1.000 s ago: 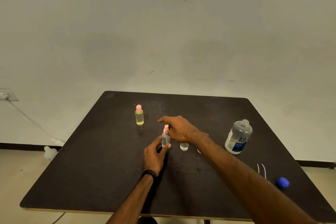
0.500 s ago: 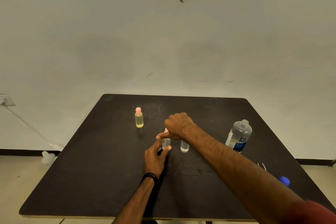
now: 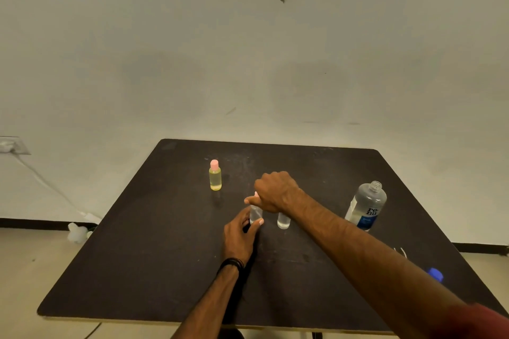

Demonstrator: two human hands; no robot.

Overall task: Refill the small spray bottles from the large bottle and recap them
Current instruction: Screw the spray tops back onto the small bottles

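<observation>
A small clear spray bottle (image 3: 255,215) stands mid-table. My left hand (image 3: 239,237) grips its body from below. My right hand (image 3: 275,191) is curled over its pink cap (image 3: 256,194), fingers wrapped round the top. A second small clear bottle (image 3: 283,221) stands just to the right, partly behind my right wrist; its top is hidden. A small yellow bottle (image 3: 215,177) with a pink cap stands farther back left. The large clear bottle (image 3: 367,206) with a blue label stands uncapped at the right.
A blue cap (image 3: 435,274) lies near the right edge of the dark table (image 3: 137,256), with thin white tubes (image 3: 400,251) beside it. A white wall stands behind the table. A cable and a white object (image 3: 78,232) are on the floor at left.
My right hand has turned over the pink cap, from fingers spread to a curled fist on top. My left hand keeps its hold on the bottle.
</observation>
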